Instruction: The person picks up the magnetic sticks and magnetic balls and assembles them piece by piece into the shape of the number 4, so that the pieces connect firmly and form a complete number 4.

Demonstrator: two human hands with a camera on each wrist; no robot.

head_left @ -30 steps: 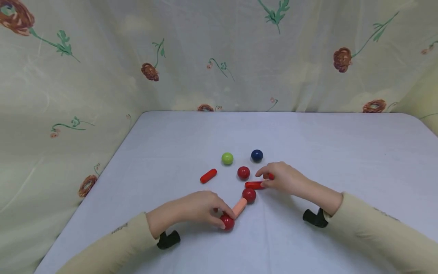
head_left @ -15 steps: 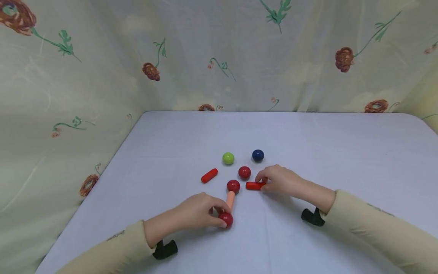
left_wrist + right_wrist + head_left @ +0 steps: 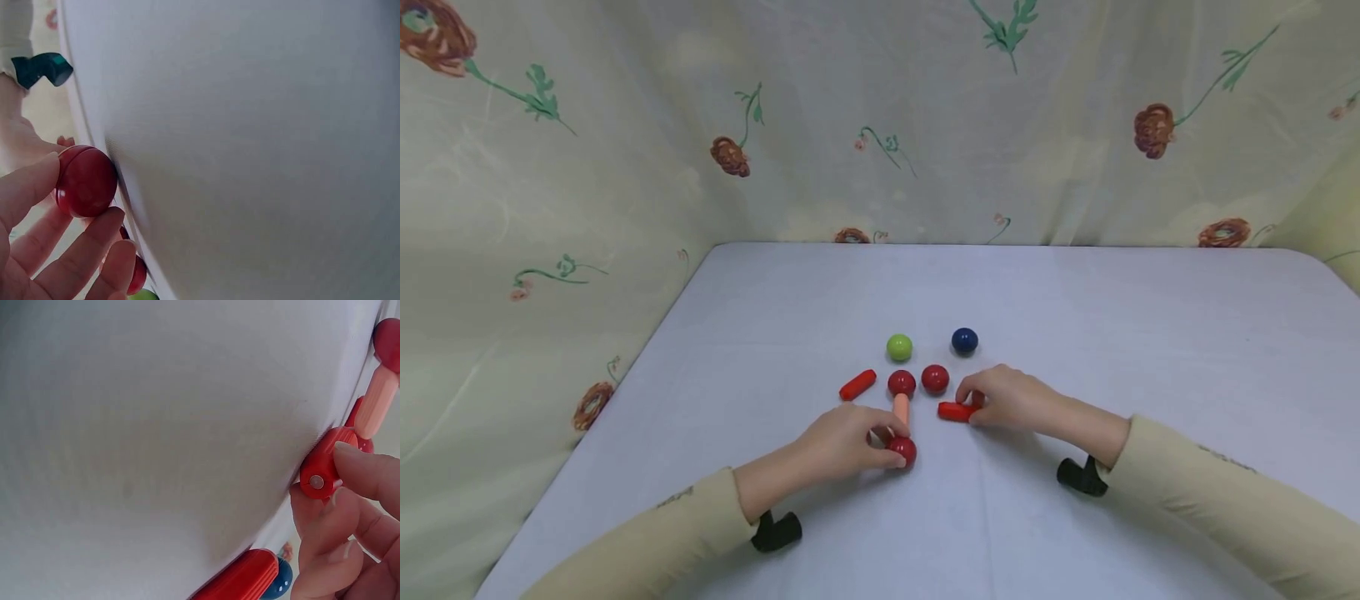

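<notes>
My left hand (image 3: 848,440) pinches a glossy red ball (image 3: 902,452) between thumb and fingers. From that ball a peach rod (image 3: 901,410) runs away from me to a second red ball (image 3: 901,383), the three in line. Close beside the far ball, on its right, is another red ball (image 3: 935,379). My right hand (image 3: 1011,398) holds a short red rod (image 3: 955,412) by its right end; the right wrist view shows thumb and fingers on this ribbed rod (image 3: 326,464), a round silvery disc in its end. A second red rod (image 3: 240,578) lies near that hand, hidden from the head view.
Beyond the hands sit a green ball (image 3: 899,347) and a dark blue ball (image 3: 965,341). One more red rod (image 3: 857,385) lies to the left. White cloth covers the table (image 3: 1075,292), and a flowered curtain (image 3: 820,125) hangs behind it.
My left hand has moved the ball-rod-ball chain away from me, and its far end has swung left into line. My right thumb and fingers have closed on the red rod.
</notes>
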